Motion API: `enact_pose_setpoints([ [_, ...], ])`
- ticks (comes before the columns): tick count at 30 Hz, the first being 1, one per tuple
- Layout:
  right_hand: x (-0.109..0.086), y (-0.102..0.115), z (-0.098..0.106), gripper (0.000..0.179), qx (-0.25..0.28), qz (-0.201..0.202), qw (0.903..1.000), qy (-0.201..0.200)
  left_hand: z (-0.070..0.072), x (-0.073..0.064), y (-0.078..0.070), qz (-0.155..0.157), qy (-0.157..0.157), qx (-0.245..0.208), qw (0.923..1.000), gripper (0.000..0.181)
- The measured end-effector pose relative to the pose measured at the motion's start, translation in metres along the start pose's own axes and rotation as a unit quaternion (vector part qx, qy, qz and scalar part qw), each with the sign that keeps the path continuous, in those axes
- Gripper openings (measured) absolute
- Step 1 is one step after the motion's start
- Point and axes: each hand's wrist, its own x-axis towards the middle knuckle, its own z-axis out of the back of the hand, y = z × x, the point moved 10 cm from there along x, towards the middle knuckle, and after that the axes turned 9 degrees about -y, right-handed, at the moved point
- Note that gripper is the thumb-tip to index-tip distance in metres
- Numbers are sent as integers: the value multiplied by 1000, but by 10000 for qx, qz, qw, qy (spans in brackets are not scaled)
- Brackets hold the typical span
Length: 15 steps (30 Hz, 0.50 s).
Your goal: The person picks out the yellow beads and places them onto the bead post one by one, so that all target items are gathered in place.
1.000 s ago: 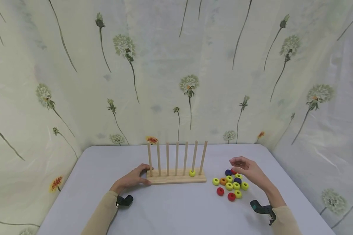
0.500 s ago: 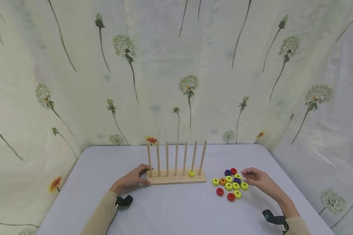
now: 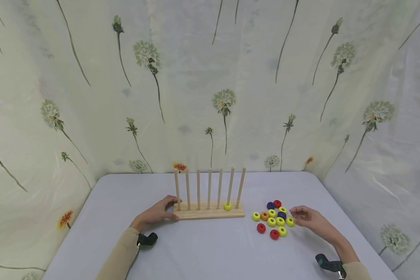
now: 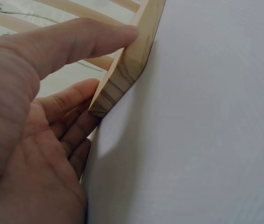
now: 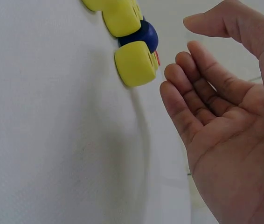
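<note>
A wooden peg rack [image 3: 210, 213] with several upright pegs stands on the table. One yellow bead [image 3: 227, 207] sits low on its second peg from the right. My left hand [image 3: 157, 213] grips the rack's left end, thumb on the front edge and fingers behind, as the left wrist view shows at the base end [image 4: 115, 88]. My right hand [image 3: 313, 221] hovers at the right side of a group of loose beads, fingers loosely bent and holding nothing. Nearest to it is a yellow bead [image 5: 135, 64], with a dark blue bead [image 5: 146, 36] just behind.
The loose beads lie right of the rack: several yellow, two dark blue, an orange bead [image 3: 264, 216], and red ones, including a red bead [image 3: 274, 234] at the front. The white table [image 3: 210, 252] ends at a flowered curtain [image 3: 196, 77] behind and at both sides.
My right hand has moved right and toward me, from above the far beads to beside the group, uncovering a red bead. The left hand and the rack have stayed in place.
</note>
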Motion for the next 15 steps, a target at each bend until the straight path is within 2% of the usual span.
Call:
enact_pose_setpoints([
  [15, 3, -6, -6, 57, 26, 93, 9999, -138, 0, -1, -1, 27, -3, 11, 10000, 68],
])
